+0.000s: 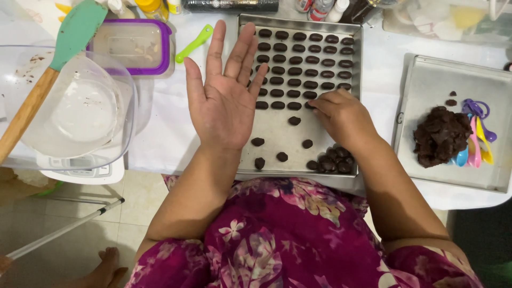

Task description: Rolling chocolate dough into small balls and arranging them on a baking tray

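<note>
Your right hand pinches its fingertips down on the baking tray, at the end of the lowest full row of dark dough pieces; whether a piece sits under those fingertips, you cannot tell from here, since the knuckles hide it; your left hand holds nothing, palm up and fingers spread flat, hovering over the tray's left edge and the white tablecloth.

From the head camera, the only view: the rows fill the upper half of the tray, neat and close; below them a few loose pieces lie well apart on bare metal, and a small heap is crowded into the near right corner, just under your right wrist; the step in hand looks like setting shaped pieces into line, one at a time, with roughly half the tray done.

The next move, as I judge it, calls for a light touch, so a soft piece keeps its oval shape, and for matching the spacing of the rows above.

To your right, a second tray carries a lump of dark dough touching a bunch of coloured measuring spoons; to your left, a clear bowl rests on a kitchen scale, with a green spatula leaning in it.
</note>
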